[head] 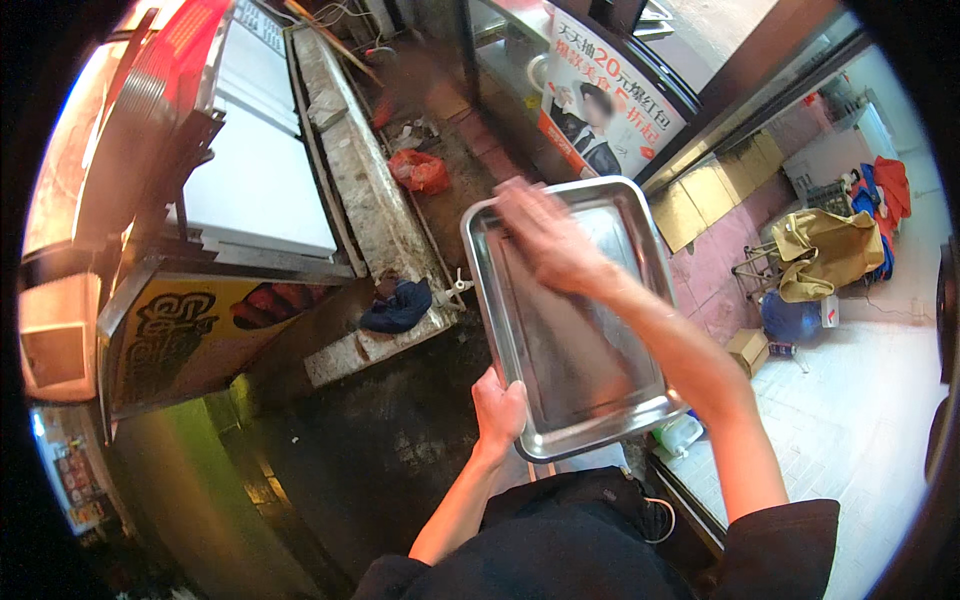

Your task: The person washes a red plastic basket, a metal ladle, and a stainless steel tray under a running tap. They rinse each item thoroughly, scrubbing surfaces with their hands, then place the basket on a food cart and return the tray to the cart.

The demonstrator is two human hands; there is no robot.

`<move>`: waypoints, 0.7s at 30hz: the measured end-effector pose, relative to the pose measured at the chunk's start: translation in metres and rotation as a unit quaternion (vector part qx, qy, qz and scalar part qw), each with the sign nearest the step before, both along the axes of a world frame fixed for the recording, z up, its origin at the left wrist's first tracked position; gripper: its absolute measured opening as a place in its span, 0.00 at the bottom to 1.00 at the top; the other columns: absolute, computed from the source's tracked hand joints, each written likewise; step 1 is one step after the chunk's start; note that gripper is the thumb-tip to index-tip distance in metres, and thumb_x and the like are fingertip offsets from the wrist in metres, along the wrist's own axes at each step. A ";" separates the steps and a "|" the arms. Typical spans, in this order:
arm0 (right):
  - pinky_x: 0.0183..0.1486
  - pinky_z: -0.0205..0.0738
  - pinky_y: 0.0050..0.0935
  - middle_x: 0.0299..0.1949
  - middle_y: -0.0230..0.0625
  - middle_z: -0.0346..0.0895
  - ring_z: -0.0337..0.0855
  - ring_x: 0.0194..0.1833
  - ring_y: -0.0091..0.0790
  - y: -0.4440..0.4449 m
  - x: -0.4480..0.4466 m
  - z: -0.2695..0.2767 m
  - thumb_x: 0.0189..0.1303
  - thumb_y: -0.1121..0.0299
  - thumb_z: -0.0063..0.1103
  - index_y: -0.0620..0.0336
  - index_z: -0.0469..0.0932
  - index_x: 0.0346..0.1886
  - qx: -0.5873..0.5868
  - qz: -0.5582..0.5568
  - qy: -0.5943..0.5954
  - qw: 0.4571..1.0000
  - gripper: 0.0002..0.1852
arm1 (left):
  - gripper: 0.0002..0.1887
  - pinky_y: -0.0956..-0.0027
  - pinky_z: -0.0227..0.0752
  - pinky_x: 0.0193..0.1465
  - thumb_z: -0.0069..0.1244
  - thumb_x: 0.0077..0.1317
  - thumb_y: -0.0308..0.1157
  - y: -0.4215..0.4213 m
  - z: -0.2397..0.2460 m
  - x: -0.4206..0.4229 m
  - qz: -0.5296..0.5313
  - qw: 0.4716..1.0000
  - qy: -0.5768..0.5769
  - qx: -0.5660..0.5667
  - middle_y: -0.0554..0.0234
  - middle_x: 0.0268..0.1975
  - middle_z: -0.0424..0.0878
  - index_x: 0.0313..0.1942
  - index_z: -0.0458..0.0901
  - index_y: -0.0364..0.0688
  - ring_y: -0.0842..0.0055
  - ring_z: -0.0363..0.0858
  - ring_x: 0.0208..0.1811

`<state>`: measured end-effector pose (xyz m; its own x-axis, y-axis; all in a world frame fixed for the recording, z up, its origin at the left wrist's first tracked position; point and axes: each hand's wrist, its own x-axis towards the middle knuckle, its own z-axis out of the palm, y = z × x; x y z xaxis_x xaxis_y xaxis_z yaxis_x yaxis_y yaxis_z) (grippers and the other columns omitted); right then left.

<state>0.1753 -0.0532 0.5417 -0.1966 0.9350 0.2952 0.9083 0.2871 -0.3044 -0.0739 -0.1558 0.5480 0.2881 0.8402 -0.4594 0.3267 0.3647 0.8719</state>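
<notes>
A rectangular stainless steel tray (577, 330) with a rounded rim is held out in front of my body, tilted, its hollow side facing up towards me. My left hand (499, 409) grips its near left rim, the thumb on top and the fingers hidden behind. Over the far left part of the tray is my right hand (551, 236), stretched flat and blurred by motion. Nothing shows in that hand; whether its fingertips touch the metal I cannot tell. The right forearm crosses above the tray's right side.
To the left stand a food stall counter (247, 180) and a grimy concrete ledge (375, 187), with a dark cloth (397, 306) by a tap (459, 283). A red plastic bag (418, 171) lies beyond. At right are a khaki bag (825, 244), a cardboard box (748, 351) and a plastic jug (679, 435).
</notes>
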 end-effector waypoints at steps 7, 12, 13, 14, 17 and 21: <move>0.74 0.66 0.50 0.64 0.47 0.78 0.76 0.68 0.49 0.040 0.015 0.009 0.58 0.75 0.54 0.60 0.67 0.74 0.125 -0.099 0.013 0.987 0.35 | 0.06 0.74 0.67 0.31 0.44 0.58 0.21 0.002 -0.001 0.003 0.024 0.999 -0.011 0.022 0.71 0.27 0.78 0.32 0.79 0.34 0.83 0.74 0.28; 0.54 0.78 0.56 0.49 0.60 0.83 0.84 0.52 0.64 -0.016 0.118 -0.031 0.73 0.63 0.53 0.66 0.74 0.62 -0.088 -0.367 0.142 0.915 0.21 | 0.13 0.67 0.71 0.31 0.44 0.58 0.23 0.022 -0.008 -0.003 0.045 0.996 -0.032 0.073 0.66 0.24 0.79 0.40 0.84 0.32 0.80 0.74 0.26; 0.49 0.78 0.58 0.45 0.63 0.84 0.86 0.48 0.66 -0.025 0.123 -0.039 0.75 0.61 0.53 0.66 0.74 0.62 -0.132 -0.402 0.212 0.881 0.20 | 0.14 0.67 0.71 0.31 0.44 0.58 0.23 0.025 -0.010 -0.002 0.039 0.995 -0.042 0.078 0.66 0.24 0.78 0.41 0.84 0.32 0.81 0.73 0.26; 0.48 0.78 0.59 0.43 0.64 0.84 0.86 0.47 0.67 -0.037 0.121 -0.045 0.76 0.61 0.52 0.67 0.73 0.62 -0.088 -0.408 0.231 0.879 0.20 | 0.16 0.68 0.70 0.30 0.43 0.58 0.23 0.024 -0.012 0.001 0.022 0.995 -0.012 0.101 0.66 0.24 0.77 0.42 0.85 0.32 0.83 0.73 0.25; 0.62 0.77 0.53 0.58 0.68 0.80 0.83 0.61 0.61 -0.079 0.094 -0.047 0.76 0.69 0.47 0.68 0.72 0.67 -0.084 -0.479 0.154 0.860 0.21 | 0.17 0.69 0.69 0.29 0.43 0.57 0.24 0.027 -0.014 0.012 0.015 0.998 -0.001 0.054 0.62 0.23 0.76 0.44 0.85 0.30 0.82 0.73 0.25; 0.85 0.38 0.51 0.84 0.50 0.51 0.49 0.85 0.42 -0.142 0.041 -0.044 0.68 0.73 0.44 0.72 0.61 0.78 -0.087 -0.252 -0.228 0.936 0.34 | 0.15 0.63 0.76 0.40 0.43 0.57 0.25 0.046 -0.017 0.034 0.055 0.994 0.013 0.095 0.52 0.27 0.83 0.40 0.85 0.29 0.72 0.81 0.31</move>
<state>0.2163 -0.1948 0.4982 0.2137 0.9693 0.1219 0.9620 -0.2305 0.1465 -0.0395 -0.1101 0.5308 0.1803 0.9380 -0.2960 0.3180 0.2292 0.9200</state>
